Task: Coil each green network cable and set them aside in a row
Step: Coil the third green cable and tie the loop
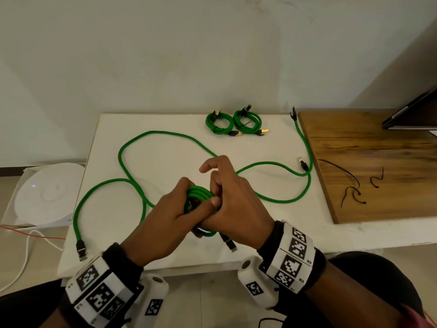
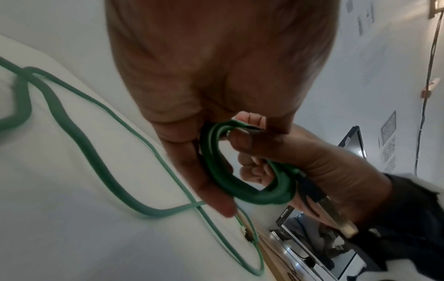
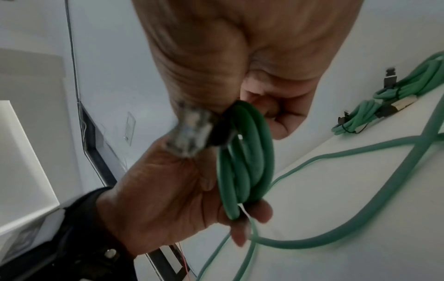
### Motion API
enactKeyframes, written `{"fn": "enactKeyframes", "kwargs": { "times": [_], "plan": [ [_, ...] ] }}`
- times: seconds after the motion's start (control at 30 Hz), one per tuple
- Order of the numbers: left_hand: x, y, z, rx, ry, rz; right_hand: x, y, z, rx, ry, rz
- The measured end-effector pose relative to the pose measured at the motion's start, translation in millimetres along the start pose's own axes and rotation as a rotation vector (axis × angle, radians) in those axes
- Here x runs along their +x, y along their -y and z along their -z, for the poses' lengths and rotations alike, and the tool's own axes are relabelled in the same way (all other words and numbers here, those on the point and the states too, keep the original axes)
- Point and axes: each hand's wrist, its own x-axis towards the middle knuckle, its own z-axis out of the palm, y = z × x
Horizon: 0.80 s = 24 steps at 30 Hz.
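Nearest: both hands meet over the front of the white table [image 1: 113,129]. Left hand [image 1: 165,223] curls round the near side of a small coil [image 1: 201,195] of green cable, thumb laid across the turns. Right hand [image 1: 227,204] grips the same coil from the other side, index finger lifted clear. Coil is held just above the table, several turns stacked. One plug [image 3: 192,131] sticks out against the left palm in the right wrist view; a second plug [image 1: 229,242] hangs below the right wrist.

Handling, judged: braided jacket looks soft and light but springy, so the turns will likely fan open if the grip eases. Best hold is across all turns at one spot, pinching them together, not on the plugs: latch tabs look fragile.

Behind the hands: loose cables [image 1: 151,133] sprawl across the table in wide loops, one plug [image 1: 80,249] at the front left edge, another [image 1: 302,163] at the right beside the wooden board [image 1: 378,147], a third [image 1: 293,113] at the board's far corner.

Farthest: two finished coils [image 1: 234,121] lie side by side, touching, near the back edge, each bound with a dark tie.

Unclear: whether the held coil is tied; the hands cover its middle. How many loose cables there are cannot be told where they cross under the hands. Thin dark ties [image 1: 354,185] on the board are small and hard to make out
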Motion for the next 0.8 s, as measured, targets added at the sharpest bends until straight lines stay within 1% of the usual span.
{"fn": "enactKeyframes", "kwargs": {
  "times": [0.1, 0.2, 0.27, 0.33, 0.43, 0.57, 0.7, 0.8],
  "plan": [
    [-0.3, -5.4, -2.1, -0.083, -0.096, 0.008, 2.6, -0.9, 3.8, 0.047, -0.018, -0.049],
    [1.6, -7.6, 1.2, -0.081, -0.282, -0.006, 4.1, -3.8, 8.9, 0.138, 0.042, -0.143],
    [3.4, -6.8, 5.7, -0.039, -0.369, -0.029, 3.2, -6.0, 9.9, 0.167, 0.051, -0.144],
    [3.9, -4.6, 7.7, -0.013, -0.403, -0.046, 1.9, -6.4, 8.7, 0.12, -0.004, -0.109],
    [5.6, 0.7, 6.8, -0.019, -0.369, -0.068, 0.4, -7.3, 5.8, -0.004, -0.072, 0.002],
    [6.2, 4.2, 6.7, 0.085, -0.27, -0.177, 2.3, -12.1, 8.8, -0.171, -0.114, 0.122],
    [5.8, 7.7, 4.6, 0.075, -0.205, -0.155, 5.5, -11.3, 14.7, -0.209, -0.085, 0.206],
    [6.9, 7.5, 5.8, -0.041, -0.19, -0.115, 8.0, -11.7, 19.5, -0.21, -0.089, 0.223]
  ]
}}
